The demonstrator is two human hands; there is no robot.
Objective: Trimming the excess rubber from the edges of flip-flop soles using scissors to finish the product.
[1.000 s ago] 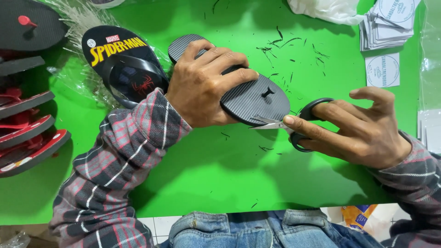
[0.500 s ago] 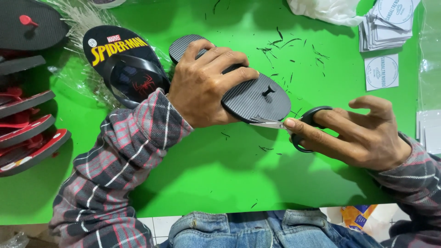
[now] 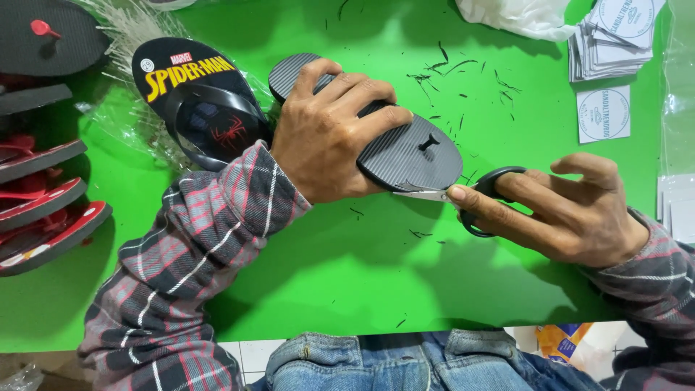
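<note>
My left hand (image 3: 329, 130) grips a black flip-flop (image 3: 413, 156) held sole-up over the green table (image 3: 347, 268); the ribbed sole shows a small black strap plug. My right hand (image 3: 565, 210) holds black-handled scissors (image 3: 470, 194), whose blades touch the lower edge of the sole. A second black flip-flop (image 3: 199, 101) with a printed footbed and a spider motif on its strap lies on clear plastic wrap just left of my left hand.
A stack of red-and-black flip-flops (image 3: 40, 195) lines the left edge. Round white paper labels (image 3: 612, 43) are piled at the top right, beside a white plastic bag (image 3: 517, 14). Small black trimmings (image 3: 449, 80) are scattered on the table.
The scissors and my right hand have shifted slightly along the sole's edge; otherwise both hands keep the same hold.
</note>
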